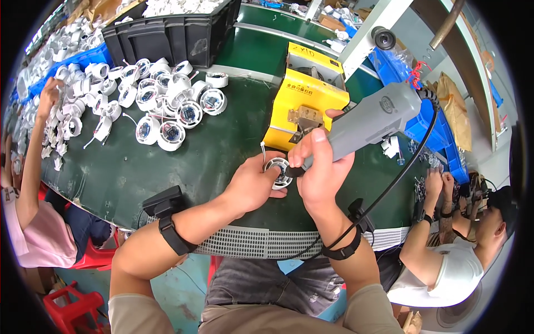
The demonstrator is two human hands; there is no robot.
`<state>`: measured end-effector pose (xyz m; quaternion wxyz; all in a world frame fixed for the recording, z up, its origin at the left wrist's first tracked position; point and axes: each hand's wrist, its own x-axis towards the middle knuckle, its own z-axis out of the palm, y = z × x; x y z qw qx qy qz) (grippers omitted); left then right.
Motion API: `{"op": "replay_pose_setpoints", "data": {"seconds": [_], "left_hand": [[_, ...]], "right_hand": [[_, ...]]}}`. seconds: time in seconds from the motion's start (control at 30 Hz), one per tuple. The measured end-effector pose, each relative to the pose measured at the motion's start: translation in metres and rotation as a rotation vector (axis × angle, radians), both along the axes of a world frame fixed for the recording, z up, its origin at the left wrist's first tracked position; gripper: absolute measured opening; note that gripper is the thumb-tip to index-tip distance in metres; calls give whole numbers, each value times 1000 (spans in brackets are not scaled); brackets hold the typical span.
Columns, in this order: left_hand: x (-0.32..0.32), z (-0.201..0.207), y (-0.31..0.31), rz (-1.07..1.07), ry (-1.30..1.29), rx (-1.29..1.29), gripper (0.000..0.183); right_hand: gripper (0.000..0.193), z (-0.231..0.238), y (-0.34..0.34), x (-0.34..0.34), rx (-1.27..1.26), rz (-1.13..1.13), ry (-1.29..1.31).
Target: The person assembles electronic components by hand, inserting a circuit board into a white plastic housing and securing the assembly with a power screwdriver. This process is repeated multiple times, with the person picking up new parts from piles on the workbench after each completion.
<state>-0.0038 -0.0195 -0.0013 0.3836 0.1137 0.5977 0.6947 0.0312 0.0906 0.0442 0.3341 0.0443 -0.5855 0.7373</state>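
Note:
My left hand (pixel 248 181) holds a small round white housing (pixel 277 162) with a circuit board inside, low over the green table. A thin white wire end sticks up beside it. My right hand (pixel 324 177) is wrapped around a grey electric screwdriver (pixel 371 121), tilted so its dark nose meets the housing. Fingers and the nose hide part of the housing, and the bit's tip cannot be made out. Just beyond the hands stands a yellow screw feeder (pixel 303 100) with a metal bracket on its front.
Several white housings with boards (pixel 171 135) are heaped left of the feeder. Behind them is a black crate (pixel 167 42) full of white parts. The screwdriver's black cable (pixel 401 172) crosses my right forearm. Co-workers sit at left and right; a blue bin (pixel 434 139) stands right.

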Motion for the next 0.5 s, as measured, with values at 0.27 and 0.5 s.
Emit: {"op": "replay_pose_setpoints", "data": {"seconds": [0.27, 0.5], "left_hand": [[3, 0, 9, 59, 16, 44, 32], [-25, 15, -25, 86, 922, -435, 34]], "right_hand": [[30, -5, 7, 1, 57, 33, 37], [49, -11, 41, 11, 302, 258, 89]]}}
